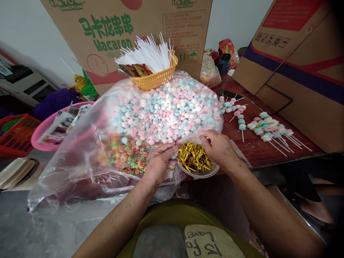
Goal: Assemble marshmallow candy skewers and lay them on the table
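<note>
My left hand (159, 159) is closed at the left side of a clear plastic bowl (198, 175). Pale candy pieces on a candy skewer (172, 163) show beside its fingertips, partly hidden by the hand and the bag. Gold foil twist ties (194, 156) fill the bowl in a loose heap. My right hand (218, 146) has its fingers curled together over the bowl's right rim; whatever they pinch is hidden. Just beyond both hands lies a big clear plastic bag (88, 179) of pink, white and blue candies (161, 111), with colourful ring candies (134, 157) nearer me.
An orange basket (156, 79) of white sticks rests on the bag. Finished-looking candy skewers (268, 127) lie on the red table (258, 157) at right. Cardboard boxes (150, 21) stand behind and to the right. A pink basket (43, 143) sits at left.
</note>
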Demonstrator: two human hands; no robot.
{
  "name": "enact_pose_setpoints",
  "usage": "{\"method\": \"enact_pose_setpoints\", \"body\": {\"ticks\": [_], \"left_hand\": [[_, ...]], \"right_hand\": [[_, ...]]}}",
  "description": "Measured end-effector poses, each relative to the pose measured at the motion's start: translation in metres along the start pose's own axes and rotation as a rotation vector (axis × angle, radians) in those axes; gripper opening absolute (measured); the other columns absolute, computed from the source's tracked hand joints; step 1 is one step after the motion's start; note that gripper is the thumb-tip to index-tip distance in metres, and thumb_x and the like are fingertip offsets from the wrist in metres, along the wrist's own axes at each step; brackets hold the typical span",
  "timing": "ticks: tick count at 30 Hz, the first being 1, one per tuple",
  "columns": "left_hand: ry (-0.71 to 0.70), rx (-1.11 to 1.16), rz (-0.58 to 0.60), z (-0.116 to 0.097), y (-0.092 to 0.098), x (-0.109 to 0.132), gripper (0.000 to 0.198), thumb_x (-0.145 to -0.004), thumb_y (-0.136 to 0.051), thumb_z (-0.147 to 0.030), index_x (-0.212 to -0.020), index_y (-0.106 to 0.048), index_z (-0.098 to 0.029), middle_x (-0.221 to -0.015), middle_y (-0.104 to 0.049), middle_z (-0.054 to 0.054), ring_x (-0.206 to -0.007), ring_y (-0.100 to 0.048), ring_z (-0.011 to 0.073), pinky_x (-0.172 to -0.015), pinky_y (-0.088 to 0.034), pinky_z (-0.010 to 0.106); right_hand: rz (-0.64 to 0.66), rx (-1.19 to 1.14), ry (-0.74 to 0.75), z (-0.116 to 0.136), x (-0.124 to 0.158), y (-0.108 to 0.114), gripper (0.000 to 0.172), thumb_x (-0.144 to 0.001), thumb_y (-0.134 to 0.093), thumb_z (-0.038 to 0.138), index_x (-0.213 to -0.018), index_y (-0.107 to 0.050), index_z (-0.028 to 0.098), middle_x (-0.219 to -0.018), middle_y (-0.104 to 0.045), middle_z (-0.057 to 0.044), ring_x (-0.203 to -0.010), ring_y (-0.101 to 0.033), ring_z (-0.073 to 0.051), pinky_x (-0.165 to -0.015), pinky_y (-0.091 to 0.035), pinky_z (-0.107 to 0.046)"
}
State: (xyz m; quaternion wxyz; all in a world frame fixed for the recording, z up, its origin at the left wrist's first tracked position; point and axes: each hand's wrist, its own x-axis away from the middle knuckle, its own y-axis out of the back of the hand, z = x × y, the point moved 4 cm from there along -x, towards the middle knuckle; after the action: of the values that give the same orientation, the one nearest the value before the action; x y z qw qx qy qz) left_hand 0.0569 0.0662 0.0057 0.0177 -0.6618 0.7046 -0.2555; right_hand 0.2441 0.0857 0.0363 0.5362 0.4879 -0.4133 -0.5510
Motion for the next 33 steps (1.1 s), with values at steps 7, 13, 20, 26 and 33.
{"method": "enact_pose_setpoints", "body": {"ticks": [7, 13, 20, 26, 33], "left_hand": [[0.043, -0.056, -0.1, 0.006, 0.019, 0.011, 0.03, -0.057, -0.079, -0.036, -0.067, -0.068, -0.011, -0.055, -0.054, -0.002, -0.046, -0.05, 0.006, -0.036, -0.031, 0.012], [0.069, -0.037, -0.139, 0.01, 0.023, 0.02, 0.032, -0.055, -0.08, -0.037, -0.068, -0.066, -0.011, -0.056, -0.056, -0.003, -0.046, -0.051, 0.0059, -0.037, -0.034, 0.013], [0.101, -0.035, 0.025, 0.011, 0.01, 0.011, 0.03, -0.06, -0.078, -0.038, -0.067, -0.064, -0.012, -0.075, -0.063, 0.002, -0.047, -0.056, 0.0077, -0.038, -0.039, 0.017], [0.101, -0.132, 0.035, 0.011, -0.01, 0.007, 0.023, -0.063, -0.072, -0.033, -0.068, -0.064, -0.013, -0.058, -0.059, -0.001, -0.036, -0.042, 0.0029, -0.034, -0.028, 0.015], [0.097, -0.239, 0.123, 0.014, -0.003, 0.008, 0.012, -0.067, -0.063, -0.028, -0.065, -0.063, -0.017, -0.056, -0.053, -0.002, -0.043, -0.043, 0.0065, -0.039, -0.031, 0.017]], "right_hand": [[0.305, 0.035, 0.06, 0.028, -0.007, -0.02, 0.035, -0.091, -0.037, 0.035, -0.09, -0.069, 0.018, -0.096, -0.069, -0.01, -0.086, -0.061, -0.02, -0.067, -0.038, -0.028], [0.459, 0.005, 0.04, 0.04, -0.016, -0.049, 0.024, -0.08, -0.054, 0.028, -0.085, -0.071, 0.012, -0.09, -0.07, -0.016, -0.079, -0.064, -0.023, -0.061, -0.04, -0.028], [0.334, -0.103, 0.083, 0.002, 0.004, -0.006, 0.036, -0.091, -0.034, 0.028, -0.097, -0.069, 0.017, -0.089, -0.069, -0.008, -0.079, -0.06, -0.018, -0.068, -0.042, -0.026], [0.2, -0.749, 0.406, 0.046, 0.043, -0.001, 0.048, -0.091, -0.031, 0.023, -0.136, -0.046, 0.014, -0.094, -0.068, -0.008, -0.087, -0.061, -0.016, -0.079, -0.047, -0.029], [0.333, -1.037, 0.269, 0.054, 0.037, -0.028, 0.059, -0.091, -0.037, 0.026, -0.148, -0.023, 0.018, -0.101, -0.065, -0.006, -0.093, -0.059, -0.017, -0.086, -0.047, -0.032]]}}
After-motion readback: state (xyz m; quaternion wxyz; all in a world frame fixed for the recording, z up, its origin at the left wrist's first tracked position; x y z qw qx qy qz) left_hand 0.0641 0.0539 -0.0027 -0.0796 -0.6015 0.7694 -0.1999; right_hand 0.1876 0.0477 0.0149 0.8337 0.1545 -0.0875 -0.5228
